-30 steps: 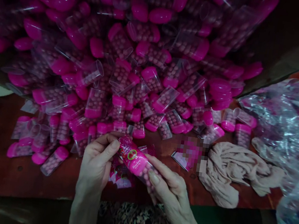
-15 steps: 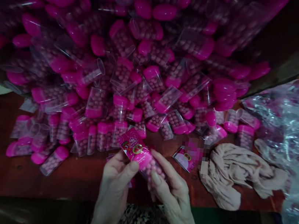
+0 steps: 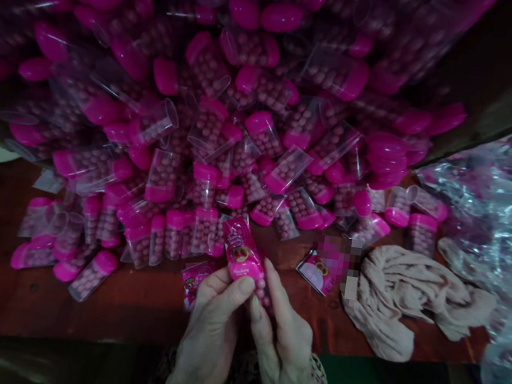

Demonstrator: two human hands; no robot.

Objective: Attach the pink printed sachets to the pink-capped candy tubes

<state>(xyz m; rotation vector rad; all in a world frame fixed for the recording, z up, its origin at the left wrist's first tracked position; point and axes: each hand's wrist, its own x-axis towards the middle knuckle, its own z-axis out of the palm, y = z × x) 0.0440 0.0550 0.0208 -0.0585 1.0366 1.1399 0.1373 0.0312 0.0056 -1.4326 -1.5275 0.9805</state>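
Note:
Between my two hands is a small clear candy container [image 3: 263,291] filled with pink balls. A printed pink label sleeve [image 3: 239,247] is around its upper part and stands out past that end. My left hand [image 3: 214,319] is closed on the sleeved part, thumb on top. The fingers of my right hand [image 3: 286,336] close on the lower part, where the balls show. Beside my left hand a printed pink label [image 3: 196,278] lies on the table. More pink labels [image 3: 321,268] lie right of my right hand, partly pixelated.
A large heap of pink-capped candy containers [image 3: 163,176] spreads over the far side of the reddish-brown table [image 3: 133,318]. At the right lie a crumpled beige cloth [image 3: 390,287] and shiny clear plastic wrapping [image 3: 496,207]. Dark walls flank the heap.
The sleeve has turned more upright and now follows the container's line. My left hand has moved right, closer to my right hand, uncovering the label beside it.

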